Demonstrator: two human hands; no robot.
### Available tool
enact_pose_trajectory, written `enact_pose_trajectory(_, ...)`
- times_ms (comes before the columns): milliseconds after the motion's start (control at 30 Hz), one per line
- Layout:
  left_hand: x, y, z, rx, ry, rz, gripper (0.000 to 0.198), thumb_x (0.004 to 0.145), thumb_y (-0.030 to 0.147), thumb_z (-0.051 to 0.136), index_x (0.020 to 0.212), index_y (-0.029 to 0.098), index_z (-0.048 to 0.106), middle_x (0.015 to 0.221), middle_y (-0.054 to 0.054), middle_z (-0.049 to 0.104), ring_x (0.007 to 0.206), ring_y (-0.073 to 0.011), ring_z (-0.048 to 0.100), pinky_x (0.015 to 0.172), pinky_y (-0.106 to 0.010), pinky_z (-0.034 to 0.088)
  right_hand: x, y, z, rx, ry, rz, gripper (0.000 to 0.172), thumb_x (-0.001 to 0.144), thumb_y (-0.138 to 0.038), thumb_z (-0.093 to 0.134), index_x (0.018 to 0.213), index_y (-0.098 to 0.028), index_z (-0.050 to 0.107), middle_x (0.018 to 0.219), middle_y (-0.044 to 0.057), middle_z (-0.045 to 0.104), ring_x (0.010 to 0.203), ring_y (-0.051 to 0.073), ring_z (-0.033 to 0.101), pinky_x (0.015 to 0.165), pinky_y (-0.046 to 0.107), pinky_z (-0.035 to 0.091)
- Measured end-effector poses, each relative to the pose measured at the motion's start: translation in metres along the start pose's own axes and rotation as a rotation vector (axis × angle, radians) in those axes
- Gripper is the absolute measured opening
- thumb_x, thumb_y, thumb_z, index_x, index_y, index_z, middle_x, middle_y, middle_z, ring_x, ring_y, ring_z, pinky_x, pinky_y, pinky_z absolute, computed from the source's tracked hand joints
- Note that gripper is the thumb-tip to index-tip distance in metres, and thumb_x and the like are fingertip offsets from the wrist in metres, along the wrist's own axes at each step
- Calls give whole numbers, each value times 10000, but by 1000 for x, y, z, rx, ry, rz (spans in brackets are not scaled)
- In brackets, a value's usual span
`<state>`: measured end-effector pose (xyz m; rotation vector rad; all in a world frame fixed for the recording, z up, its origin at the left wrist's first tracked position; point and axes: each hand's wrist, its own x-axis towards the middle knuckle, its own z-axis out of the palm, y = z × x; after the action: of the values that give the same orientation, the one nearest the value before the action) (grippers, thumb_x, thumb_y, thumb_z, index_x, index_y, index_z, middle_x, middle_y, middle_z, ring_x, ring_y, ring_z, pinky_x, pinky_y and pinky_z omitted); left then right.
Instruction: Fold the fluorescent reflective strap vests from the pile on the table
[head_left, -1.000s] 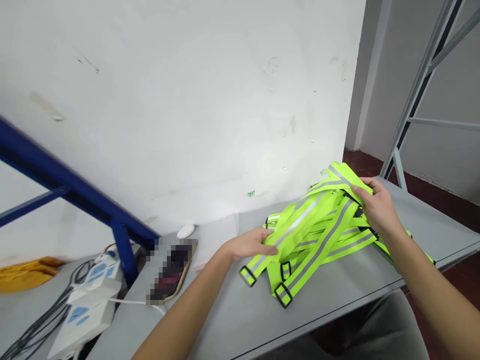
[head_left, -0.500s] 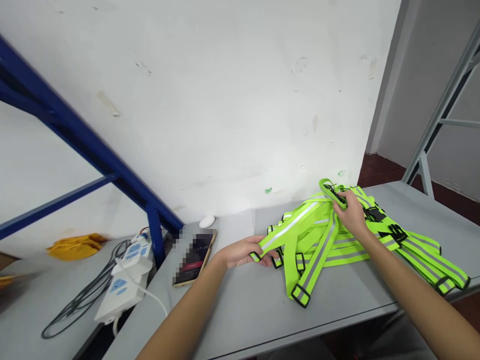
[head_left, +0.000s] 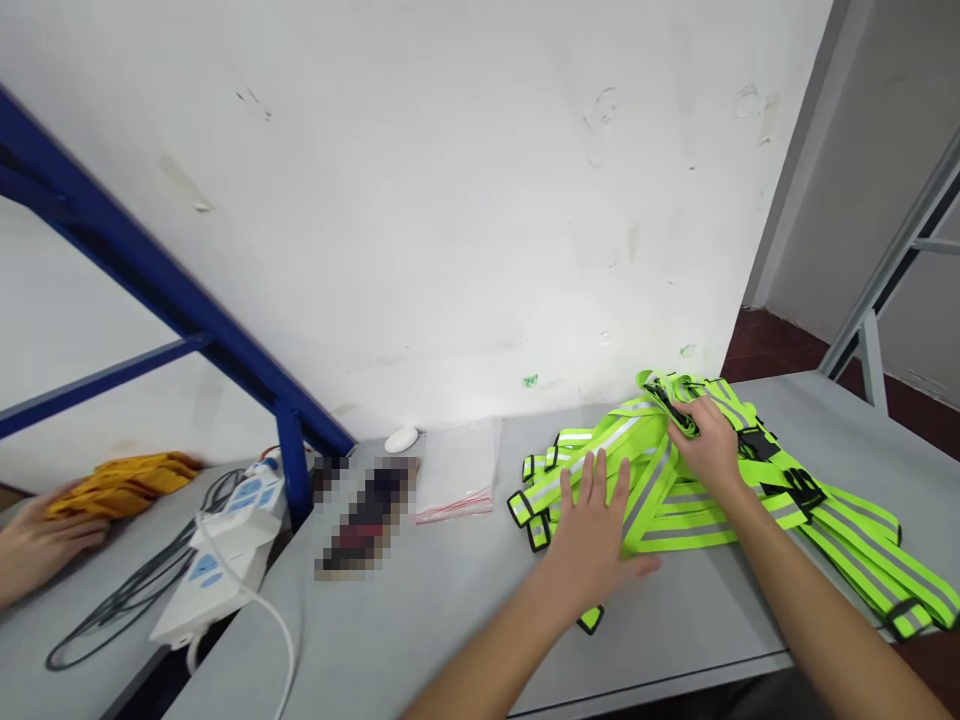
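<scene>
1. Neon-yellow reflective straps with grey stripes and black buckles lie in a loose pile on the grey counter, toward its right side near the white wall.
2. Left hand lies flat on the near edge of the pile, fingers spread, its grip released (palm down, nothing clasped).
3. Right hand rests on the far top of the pile, its grip clenched on a fold of strap.
4. A clear plastic bag lies just left of the pile; beside it sit a blurred phone and a small white oval object.
5. Further left, white power strips with cables sit on a lower surface, where another person's hand lies near a yellow cloth.
</scene>
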<state>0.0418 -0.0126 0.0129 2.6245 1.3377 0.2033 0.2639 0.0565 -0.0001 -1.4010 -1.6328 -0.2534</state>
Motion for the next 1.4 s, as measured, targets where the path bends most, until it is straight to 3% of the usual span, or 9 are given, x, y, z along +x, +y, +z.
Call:
enact_pose_trajectory(200,5,-13,24,6,79,3,976,798,741,434,1533,206,77,1583,-191,13,1445,-401,-25,1087,-699,-5,-2,-5,-7,48,58,-152,138,845,-223,585,947,-255,672,826,53,669,797,219,624,685,363,522)
enact_pose_trajectory(433,28,-31,-35,-472,337,-75,1163,740,633,652,1505,263,-142,1605,-108,-43,1467,-316,-23,1168,-522,134,-6,-46,-22,133,173,-497,325,796,-115,663,1050,-318,662,842,25,698,804,196,662,715,376,565)
enact_pose_trajectory(500,45,-44,-59,-557,271,16,1199,639,570,769,1525,280,16,1609,-75,29,1463,-330,-50,1170,-495,162,-12,-53,-22,149,203,-556,368,785,-105,682,1072,-335,660,852,17,705,823,195,670,770,399,586)
enact_pose_trajectory(567,61,-56,-81,-622,85,225,996,668,483,764,1493,270,250,1585,-56,196,1465,-333,-2,1166,-486,183,-18,-57,-21,171,206,-585,398,783,-102,690,1088,-355,657,878,8,714,844,194,675,810,423,597)
enact_pose_trajectory(700,81,-61,-102,-833,-170,504,654,733,379,670,1341,206,500,1400,-88,517,1368,-347,356,1112,-481,301,-25,-62,-22,239,201,-645,436,759,-89,717,1085,-373,659,936,-8,729,874,187,676,877,457,594)
enact_pose_trajectory(867,71,-56,-84,-897,-191,389,422,742,317,657,1143,186,642,1197,-70,659,1082,-277,606,946,-374,471,-9,-73,-36,172,207,-761,346,776,-84,687,988,-357,668,909,-15,734,859,184,690,858,462,609)
enact_pose_trajectory(1067,42,-61,-71,-891,-251,189,312,763,409,668,1002,210,692,1152,-29,678,1099,-247,583,1006,-367,429,15,-90,-47,177,187,-857,261,777,-55,664,880,-294,657,879,2,727,892,182,672,849,429,605)
enact_pose_trajectory(1200,33,-52,-78,-1193,-240,131,411,713,426,742,1047,201,656,1115,-36,680,1072,-231,597,999,-371,440,25,-99,-47,241,174,-762,288,804,-56,618,992,-272,641,927,46,703,941,203,649,794,412,589)
enact_pose_trajectory(1400,22,-48,-90,-1402,-253,-6,506,660,404,814,1068,170,626,940,-60,696,799,-203,657,720,-341,530,41,-118,-45,475,14,-268,115,843,-193,606,944,-246,619,952,61,670,900,214,639,770,377,526)
